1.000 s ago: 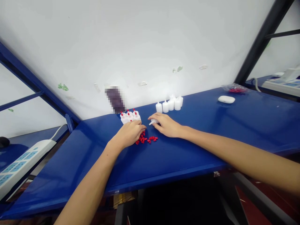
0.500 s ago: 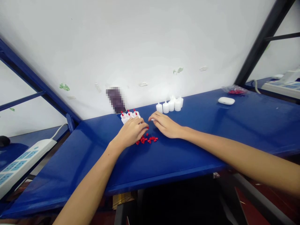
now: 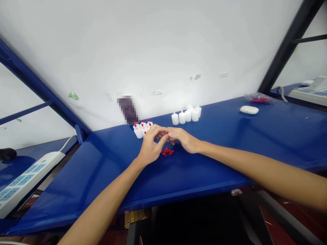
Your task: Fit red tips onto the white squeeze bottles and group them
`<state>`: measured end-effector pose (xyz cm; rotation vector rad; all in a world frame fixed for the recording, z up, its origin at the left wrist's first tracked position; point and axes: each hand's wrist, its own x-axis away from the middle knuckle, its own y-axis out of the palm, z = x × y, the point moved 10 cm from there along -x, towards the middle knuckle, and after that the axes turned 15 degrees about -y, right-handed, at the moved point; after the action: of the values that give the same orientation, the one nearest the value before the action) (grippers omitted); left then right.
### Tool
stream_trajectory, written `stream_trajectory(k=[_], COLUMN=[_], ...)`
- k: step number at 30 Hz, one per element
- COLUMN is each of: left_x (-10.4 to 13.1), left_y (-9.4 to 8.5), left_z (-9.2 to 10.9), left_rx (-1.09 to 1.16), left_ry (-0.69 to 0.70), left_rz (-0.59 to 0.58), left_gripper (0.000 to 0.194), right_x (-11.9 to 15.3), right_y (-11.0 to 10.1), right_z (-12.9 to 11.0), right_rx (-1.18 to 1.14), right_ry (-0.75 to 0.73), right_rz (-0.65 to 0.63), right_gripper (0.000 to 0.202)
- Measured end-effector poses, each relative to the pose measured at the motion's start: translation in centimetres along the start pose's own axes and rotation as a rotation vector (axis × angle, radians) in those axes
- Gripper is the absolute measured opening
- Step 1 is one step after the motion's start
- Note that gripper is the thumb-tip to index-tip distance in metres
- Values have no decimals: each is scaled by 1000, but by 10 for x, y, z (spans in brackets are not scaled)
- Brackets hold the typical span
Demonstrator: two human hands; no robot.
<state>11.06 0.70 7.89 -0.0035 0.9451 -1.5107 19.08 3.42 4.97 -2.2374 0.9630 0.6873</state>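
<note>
My left hand (image 3: pixel 153 145) and my right hand (image 3: pixel 187 140) meet above the table, fingertips touching. My right hand is closed around a small white bottle (image 3: pixel 172 139), mostly hidden by the fingers. My left thumb and fingers pinch at the bottle's top, where only a trace of a red cap shows. Below the hands lie several loose red caps (image 3: pixel 168 151), some of them hidden. To the left, white bottles with red-capped tips (image 3: pixel 138 132) stand in a cluster, partly behind my left hand. Farther back, several white bottles without caps (image 3: pixel 182 117) stand near the wall.
A phone with a blurred screen (image 3: pixel 129 110) leans on the wall (image 3: pixel 163 51). On the right of the blue table (image 3: pixel 204 170) lie a white rounded case (image 3: pixel 249 110) and a clear bag with red pieces (image 3: pixel 260 98). A power strip (image 3: pixel 30 180) is at the left.
My left hand has moved right from the loose red caps, with a cap in its fingers, to meet my right hand. The right hand has stayed nearly in place with its bottle.
</note>
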Motion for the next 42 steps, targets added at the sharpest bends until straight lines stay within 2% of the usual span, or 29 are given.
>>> stream_trajectory(k=[4, 12, 15, 20, 25, 28, 31, 34, 36, 38, 40, 42], left_x=[0, 0, 1, 0, -2, -3, -4, -9, -11, -10, -12, -14], left_y=[1, 8, 10, 6, 7, 7, 3, -17, -44, -72, -83, -86], left_z=[2, -14, -10, -4, -7, -11, -11, -12, -16, -19, -19, -24], left_rx=[89, 255, 215, 132, 81, 65, 29, 59, 76, -10, -221, -374], left_ry=[2, -87, -71, -40, -47, -55, -47, -51, -61, -47, -1, 24], left_rz=[-5, -44, -63, -55, -95, -99, -55, 70, 231, 377, 391, 356], left_gripper=[12, 13, 14, 14, 16, 16, 14, 12, 12, 12, 11, 10], right_x=[-1, 0, 0, -1, 1, 1, 0, -1, -3, -4, -3, 1], right_y=[1, -1, -1, 3, 7, 7, 3, -8, -21, -43, -72, -103], right_z=[0, 3, 3, -2, 4, 3, -1, -1, 3, 9, 13, 16], right_rx=[-26, -84, -105, -219, -363, -314, -149, 63, 214, 338, 413, 431], right_ry=[17, 37, 55, 40, 102, 109, 75, 40, 20, 11, 4, 4], right_rz=[15, 41, 47, 61, 84, 51, 5, -3, 40, 140, 293, 448], right_gripper=[33, 39, 37, 21, 17, 18, 21, 20, 20, 25, 28, 31])
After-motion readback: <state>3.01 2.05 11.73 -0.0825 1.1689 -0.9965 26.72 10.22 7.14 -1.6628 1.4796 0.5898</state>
